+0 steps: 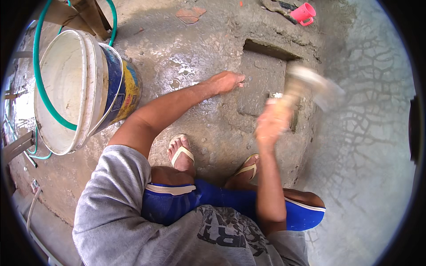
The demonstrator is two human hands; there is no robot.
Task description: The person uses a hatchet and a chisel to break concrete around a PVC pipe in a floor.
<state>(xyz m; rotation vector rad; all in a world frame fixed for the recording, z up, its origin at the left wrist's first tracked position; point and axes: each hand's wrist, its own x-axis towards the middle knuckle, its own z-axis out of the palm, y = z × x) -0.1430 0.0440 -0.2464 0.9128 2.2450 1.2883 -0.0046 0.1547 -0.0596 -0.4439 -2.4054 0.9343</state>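
My right hand (274, 125) is closed around the handle of a hammer (313, 83), raised over the right side of a rectangular recess (265, 73) in the floor. Motion smears its pale head and part of my hand. To the left, my left hand (228, 82) reaches out to the recess's left edge, its fingers curled together. What they hold, if anything, cannot be made out. The recess has wet, grey-brown mortar or soil inside and rough broken edges.
A large white bucket (66, 95) lies tipped on the left, with a green hose (39, 66) looping across its mouth. A pink mug (303, 14) stands beyond the recess. Broken tile pieces (191, 16) lie farther off. Cracked grey cement (364, 102) covers the right side. My sandalled feet are just below the recess.
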